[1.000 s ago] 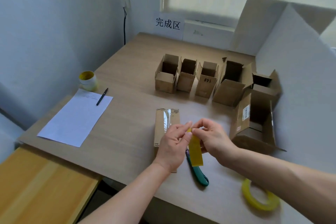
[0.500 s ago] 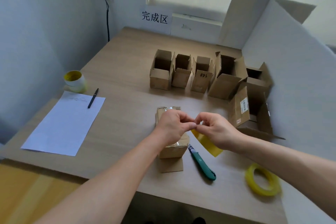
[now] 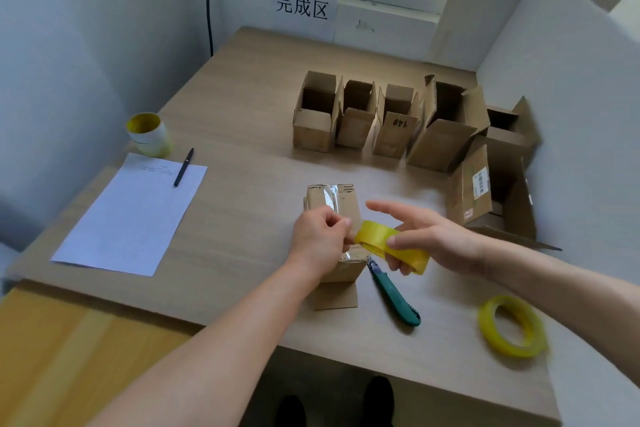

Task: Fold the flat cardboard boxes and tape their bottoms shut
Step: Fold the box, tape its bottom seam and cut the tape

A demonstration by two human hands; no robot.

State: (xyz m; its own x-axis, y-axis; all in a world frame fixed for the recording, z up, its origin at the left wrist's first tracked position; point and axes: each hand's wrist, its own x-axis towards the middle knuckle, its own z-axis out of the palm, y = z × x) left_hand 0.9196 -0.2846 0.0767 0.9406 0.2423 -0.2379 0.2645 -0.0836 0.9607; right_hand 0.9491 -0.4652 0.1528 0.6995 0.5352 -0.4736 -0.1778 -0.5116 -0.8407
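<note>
The box [image 3: 332, 199] stood bottom-up near the worktop's [image 3: 242, 107] front edge. The left hand [image 3: 320, 237] pinched one end of a yellow tape strip [image 3: 379, 236] over it. The right hand [image 3: 434, 239] pinched the other end clear, evidently to avoid premature sticking.

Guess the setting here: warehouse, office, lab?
Probably a small box-packing workstation at an indoor desk, not a warehouse: folded cardboard boxes lined up below a wall sign, a yellow tape roll and green utility knife, a paper sheet with pen.

bare table [image 3: 242, 204] left of hands, knife [image 3: 394, 295] beside box [image 3: 332, 204]
</note>
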